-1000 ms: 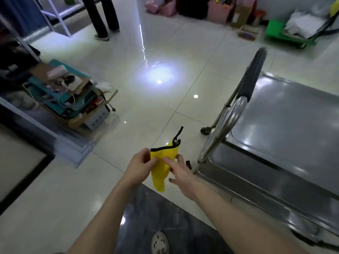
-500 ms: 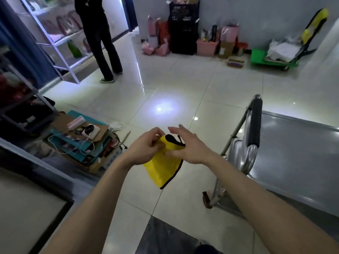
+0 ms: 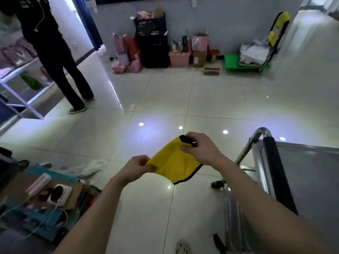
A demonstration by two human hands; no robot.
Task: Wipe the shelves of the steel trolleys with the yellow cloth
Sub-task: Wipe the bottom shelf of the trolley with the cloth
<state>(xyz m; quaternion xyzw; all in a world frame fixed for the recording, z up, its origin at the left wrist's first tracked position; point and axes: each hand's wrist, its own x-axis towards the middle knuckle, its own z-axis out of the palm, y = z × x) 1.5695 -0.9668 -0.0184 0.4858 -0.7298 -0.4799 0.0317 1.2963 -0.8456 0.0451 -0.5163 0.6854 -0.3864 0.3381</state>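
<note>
The yellow cloth (image 3: 173, 162) with a black hem is stretched in the air between both hands, above the tiled floor. My left hand (image 3: 136, 167) pinches its near left corner. My right hand (image 3: 200, 148) pinches its far right corner, by a black loop. The steel trolley (image 3: 310, 173) stands at the right, its top shelf bare and shiny, with a black padded handle (image 3: 277, 173) on its left end. Both hands are left of the trolley and do not touch it.
A person in dark clothes (image 3: 55, 57) stands at the far left by a white rack (image 3: 23, 99). A cardboard box of cables and gadgets (image 3: 45, 195) lies on the floor at my left. Bags and crates (image 3: 156, 44) and a green cart (image 3: 245, 63) line the back wall.
The view has tilted up from the floor toward the back wall. My hands have pulled apart and spread the bunched, hanging cloth open.
</note>
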